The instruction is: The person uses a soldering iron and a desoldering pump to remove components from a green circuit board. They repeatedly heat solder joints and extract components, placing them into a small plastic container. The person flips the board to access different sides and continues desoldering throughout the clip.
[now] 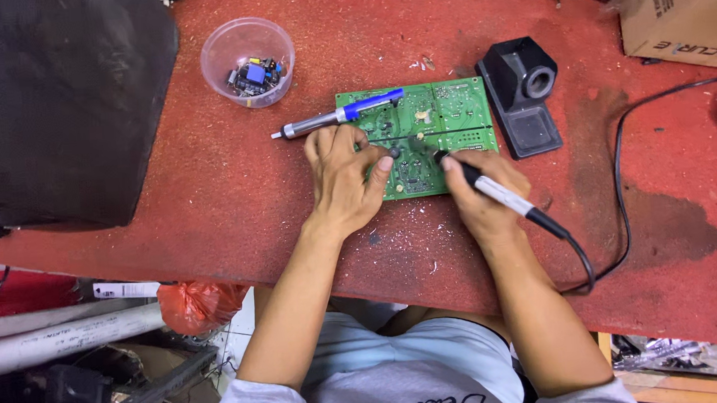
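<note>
A: Head view, item one. Green circuit board (421,131), one, lying flat on the red tabletop (234,201) a little toward the far edge, about midway along it.

B: And the hands?

A: Left hand (342,177) rests on the board's near left part, fingers (384,165) curled together and pinched on a small dark part at the board's surface. Right hand (484,192) has its fingers clamped round a soldering iron (499,193), one, tip down on the board just beside that dark part. Its black cord (622,177) loops off toward the right edge.

B: Handling note?

A: My judgement: keep the tip on the one joint only, and keep the left thumb off the hot metal, since tip and thumb sit very close. Steady the board with the heel of the left hand.

B: Other stock?

A: Desoldering pump (338,115), one, blue and silver, lying across the board's far left corner, touching the left hand's knuckles or nearly so. Black iron stand (522,92), one, just beside the board's right edge. Clear plastic tub (248,61), one, holding small loose components too jumbled to count, toward the far edge. Cardboard box (687,7), one, at the far right corner. Large dark sheet (54,104), one, over the far left corner.
</note>
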